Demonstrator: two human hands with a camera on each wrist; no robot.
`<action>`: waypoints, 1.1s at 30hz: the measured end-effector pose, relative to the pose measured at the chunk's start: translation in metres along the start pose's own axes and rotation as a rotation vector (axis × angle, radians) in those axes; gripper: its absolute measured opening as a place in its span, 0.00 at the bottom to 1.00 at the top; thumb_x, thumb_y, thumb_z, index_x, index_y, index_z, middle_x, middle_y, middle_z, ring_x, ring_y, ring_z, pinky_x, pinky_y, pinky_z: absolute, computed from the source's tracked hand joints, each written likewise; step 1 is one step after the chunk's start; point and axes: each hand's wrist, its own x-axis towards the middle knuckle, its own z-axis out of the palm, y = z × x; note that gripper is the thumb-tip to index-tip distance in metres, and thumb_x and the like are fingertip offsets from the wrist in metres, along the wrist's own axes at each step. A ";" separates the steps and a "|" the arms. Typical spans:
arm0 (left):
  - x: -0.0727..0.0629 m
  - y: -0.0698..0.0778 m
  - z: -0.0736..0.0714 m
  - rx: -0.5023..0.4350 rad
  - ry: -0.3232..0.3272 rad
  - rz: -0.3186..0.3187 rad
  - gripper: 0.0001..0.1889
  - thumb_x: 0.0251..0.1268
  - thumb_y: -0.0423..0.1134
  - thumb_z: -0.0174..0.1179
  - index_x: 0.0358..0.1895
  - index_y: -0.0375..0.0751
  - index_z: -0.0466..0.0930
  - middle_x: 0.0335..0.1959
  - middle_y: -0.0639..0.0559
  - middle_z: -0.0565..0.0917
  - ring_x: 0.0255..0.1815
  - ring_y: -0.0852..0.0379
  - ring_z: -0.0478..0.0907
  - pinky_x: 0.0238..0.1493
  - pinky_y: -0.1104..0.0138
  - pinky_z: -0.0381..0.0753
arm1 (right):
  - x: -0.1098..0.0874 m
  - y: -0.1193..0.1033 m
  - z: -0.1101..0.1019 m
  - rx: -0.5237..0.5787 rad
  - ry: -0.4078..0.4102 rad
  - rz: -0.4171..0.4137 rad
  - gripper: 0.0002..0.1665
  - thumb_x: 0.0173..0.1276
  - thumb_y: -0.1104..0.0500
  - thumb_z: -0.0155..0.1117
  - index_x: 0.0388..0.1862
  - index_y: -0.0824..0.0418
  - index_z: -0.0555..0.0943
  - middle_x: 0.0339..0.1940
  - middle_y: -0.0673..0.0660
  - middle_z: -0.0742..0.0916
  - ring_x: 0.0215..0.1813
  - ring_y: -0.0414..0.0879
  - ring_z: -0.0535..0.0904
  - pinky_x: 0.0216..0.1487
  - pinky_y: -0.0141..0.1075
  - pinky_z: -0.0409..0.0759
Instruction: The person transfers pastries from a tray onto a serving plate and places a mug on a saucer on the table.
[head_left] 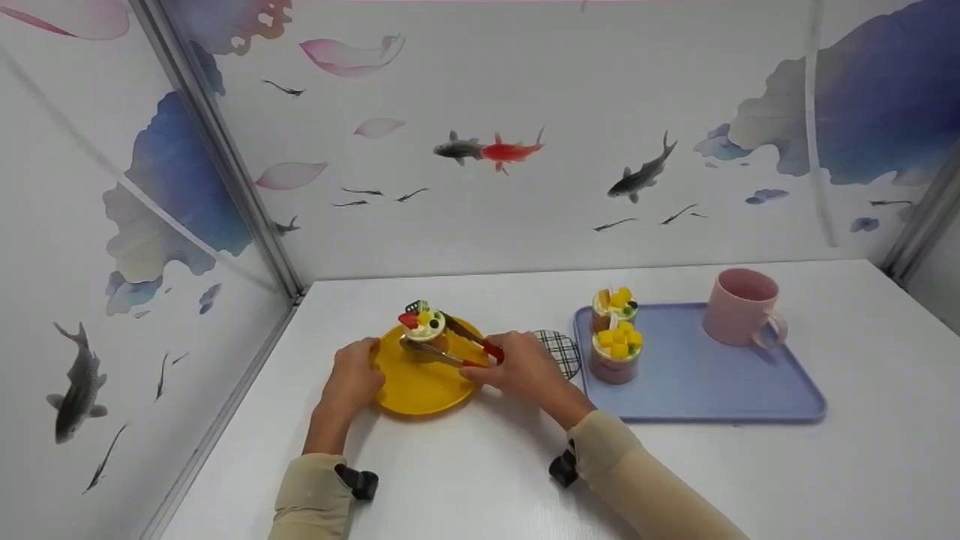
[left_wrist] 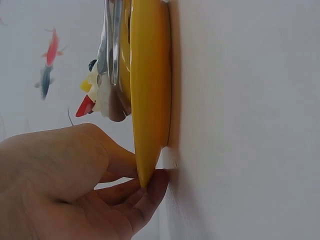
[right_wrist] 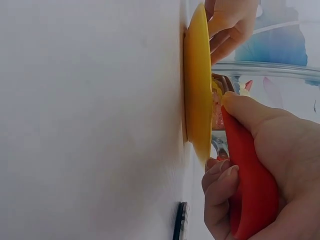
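Note:
A yellow plate (head_left: 424, 386) lies on the white table at the left. My left hand (head_left: 355, 377) pinches its left rim, thumb above and fingers beneath, as the left wrist view shows. In my right hand (head_left: 517, 364) is a pair of tongs with red handles (right_wrist: 250, 175) and metal arms. The tong arms reach across the plate and stand on both sides of a dessert cup (head_left: 424, 324) topped with cream, strawberry and yellow fruit. That cup is over the back part of the plate, its lower side partly hidden by the tongs.
Right of the plate is a round checked coaster (head_left: 559, 352), partly behind my right hand. A blue-purple tray (head_left: 705, 390) holds two more fruit-topped dessert cups (head_left: 616, 352) at its left end and a pink mug (head_left: 739, 307) at its back right. Printed walls enclose the table's back and left.

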 end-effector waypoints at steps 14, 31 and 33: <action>-0.002 0.000 0.000 -0.012 -0.006 -0.002 0.32 0.73 0.22 0.55 0.79 0.26 0.66 0.79 0.29 0.72 0.78 0.35 0.71 0.85 0.42 0.65 | -0.020 0.009 -0.014 -0.057 0.046 -0.028 0.37 0.62 0.32 0.80 0.59 0.56 0.91 0.31 0.52 0.84 0.36 0.47 0.78 0.33 0.34 0.74; 0.002 0.000 0.000 0.005 -0.015 -0.014 0.31 0.72 0.22 0.57 0.79 0.26 0.67 0.77 0.29 0.74 0.72 0.37 0.75 0.83 0.43 0.69 | -0.041 0.019 -0.028 -0.092 0.092 -0.157 0.32 0.65 0.33 0.79 0.54 0.56 0.91 0.28 0.47 0.83 0.35 0.45 0.77 0.30 0.30 0.74; 0.002 -0.001 0.000 0.000 -0.014 -0.015 0.31 0.73 0.22 0.57 0.79 0.25 0.67 0.77 0.29 0.74 0.72 0.37 0.75 0.83 0.43 0.69 | -0.043 0.020 -0.030 -0.100 0.098 -0.160 0.32 0.65 0.32 0.78 0.53 0.55 0.91 0.29 0.46 0.84 0.35 0.45 0.77 0.30 0.31 0.74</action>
